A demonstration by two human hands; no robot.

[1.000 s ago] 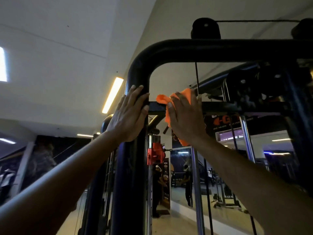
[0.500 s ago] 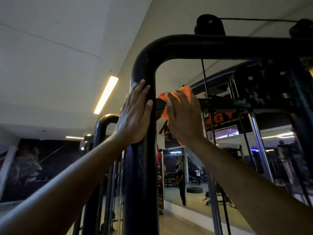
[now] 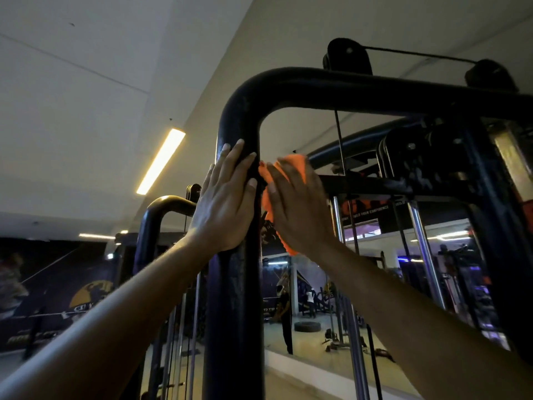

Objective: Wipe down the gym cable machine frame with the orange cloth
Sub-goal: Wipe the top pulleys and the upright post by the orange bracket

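The black cable machine frame [image 3: 236,298] rises as a thick upright post that bends right into a top bar. A thinner crossbar [image 3: 375,184] joins the post below that bend. My left hand [image 3: 225,203] rests flat on the post with straight fingers pointing up. My right hand [image 3: 300,209] presses the orange cloth [image 3: 291,166] against the crossbar right beside the post, fingers spread over it. Most of the cloth is hidden behind that hand; one corner hangs below the wrist.
Pulleys [image 3: 347,57] and a cable sit on the top bar. Chrome guide rods [image 3: 424,255] and a thin cable [image 3: 341,157] run down behind the crossbar. A second black frame [image 3: 155,220] stands to the left. A mirror behind reflects the gym floor.
My right hand has slid the cloth left along the crossbar until it nearly touches the post. My left hand stays flat on the post. My view has shifted.
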